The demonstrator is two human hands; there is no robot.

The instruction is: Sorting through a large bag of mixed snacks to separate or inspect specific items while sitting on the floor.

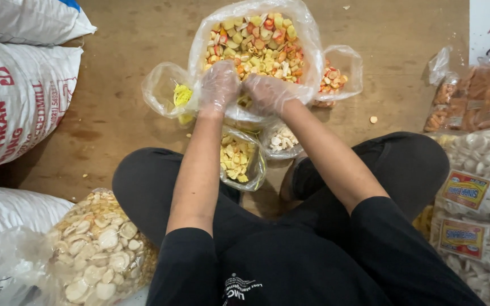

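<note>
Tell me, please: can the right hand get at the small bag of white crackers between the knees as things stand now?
Probably yes. The right hand is at the big bag's near edge, and the small bag of white crackers lies just below it, open, with nothing between.

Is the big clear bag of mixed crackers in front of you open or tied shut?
Open. The big clear bag has its mouth spread wide, its coloured crackers exposed, with both gloved hands at its near rim.
</note>
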